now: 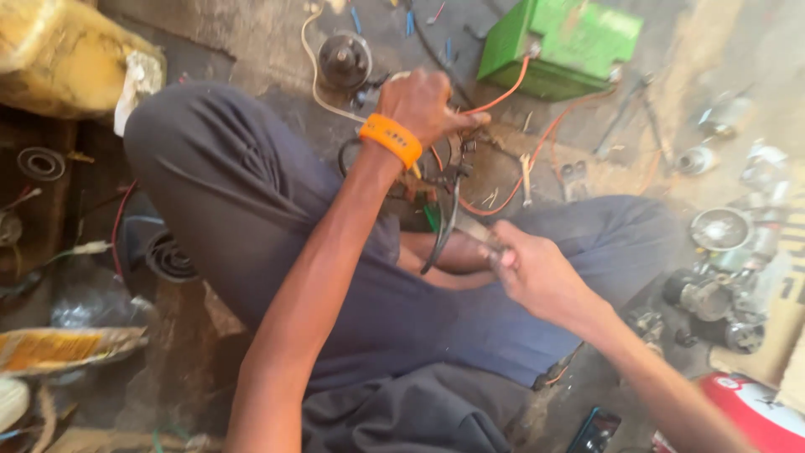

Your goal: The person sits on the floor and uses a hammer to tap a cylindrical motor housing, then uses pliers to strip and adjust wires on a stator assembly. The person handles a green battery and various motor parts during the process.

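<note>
Head view | left hand (pixel 426 105), orange wristband, pinched an orange wire (pixel 511 91) running to the green box (pixel 560 46) on the floor | right hand (pixel 530 267) closed on a small metal tool (pixel 480 235) beside the black cable bundle (pixel 443 220) over the lap | advice: keep wire taut, grip tool near tip.

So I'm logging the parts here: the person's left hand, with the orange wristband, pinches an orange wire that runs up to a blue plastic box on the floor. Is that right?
Not quite: the box is green, not blue. The head view shows the left hand with the orange wristband pinching the orange wire that runs up to it.
</note>
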